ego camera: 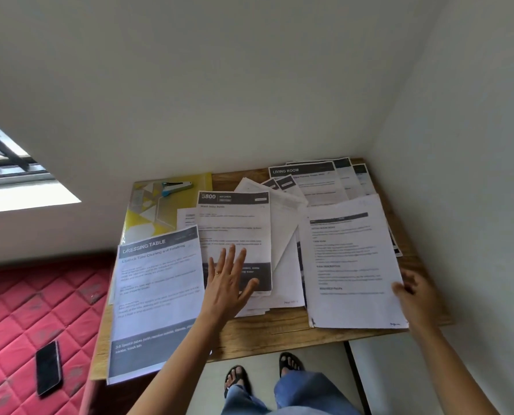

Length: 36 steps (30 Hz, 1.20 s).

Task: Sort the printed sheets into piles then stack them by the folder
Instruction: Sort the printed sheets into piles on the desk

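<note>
Printed sheets lie spread over a small wooden table (282, 333). A "DRESSING TABLE" sheet (156, 298) hangs over the table's left front edge. My left hand (227, 283) lies flat, fingers spread, on the lower part of a "KITCHEN" sheet (234, 229) in the middle. My right hand (414, 292) pinches the right edge of a stapled text sheet (351, 265) at the right. A "LIVING ROOM" sheet (309, 181) tops a fanned pile at the back right. The yellow patterned folder (150, 214) lies at the back left.
A blue-and-grey stapler (176, 187) sits on the folder. White walls close the table in at the back and right. A red quilted mattress (25, 319) with a black phone (48, 366) on it lies to the left. My sandalled feet (261, 369) stand below the table edge.
</note>
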Available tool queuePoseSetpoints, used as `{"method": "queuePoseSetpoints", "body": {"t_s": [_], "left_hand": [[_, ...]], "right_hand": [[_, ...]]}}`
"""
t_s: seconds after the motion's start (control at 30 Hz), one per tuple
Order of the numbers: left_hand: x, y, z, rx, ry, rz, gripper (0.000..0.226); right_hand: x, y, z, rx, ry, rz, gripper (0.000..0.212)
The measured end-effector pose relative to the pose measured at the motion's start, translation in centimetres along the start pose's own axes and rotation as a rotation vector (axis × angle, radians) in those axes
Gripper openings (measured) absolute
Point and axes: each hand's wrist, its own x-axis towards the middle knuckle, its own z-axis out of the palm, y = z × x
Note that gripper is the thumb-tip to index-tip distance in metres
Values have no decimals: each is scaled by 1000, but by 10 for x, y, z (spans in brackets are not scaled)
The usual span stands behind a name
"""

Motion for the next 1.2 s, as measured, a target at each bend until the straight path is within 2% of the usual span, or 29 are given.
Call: {"method": "queuePoseSetpoints", "body": {"t_s": [0.23, 0.4, 0.47, 0.53, 0.6, 0.67, 0.73, 0.83, 0.97, 1.1, 1.2], "left_hand": [[-1, 12, 9, 57, -112, -10, 100], [-3, 19, 17, 25, -148, -32, 97], [-4, 20, 17, 21, -150, -27, 97], [-5, 22, 19, -11, -146, -23, 96], [-5, 22, 22, -44, -139, -9, 91], [-4, 23, 25, -75, -124, 5, 85], [-4, 25, 24, -99, -78, 5, 81], [-7, 24, 20, -83, 43, -57, 74], [-13, 11, 14, -95, 169, -169, 73], [-21, -13, 7, -66, 209, -221, 80], [-26, -34, 5, -41, 169, -247, 89]], "right_hand": [[7, 1, 4, -229, 104, -81, 30], [-5, 0, 17, -597, 253, -237, 47], [-19, -17, 27, -570, 280, -372, 50], [-34, -38, 46, -424, 99, -532, 44], [-43, -56, 71, -292, -178, -632, 33], [-51, -71, 96, -286, -363, -661, 28], [-56, -79, 119, -322, -462, -633, 31], [-65, -85, 143, -417, -510, -585, 37], [-71, -84, 162, -542, -493, -561, 50], [-77, -83, 174, -609, -446, -543, 60], [-81, -83, 181, -638, -415, -513, 58]]}}
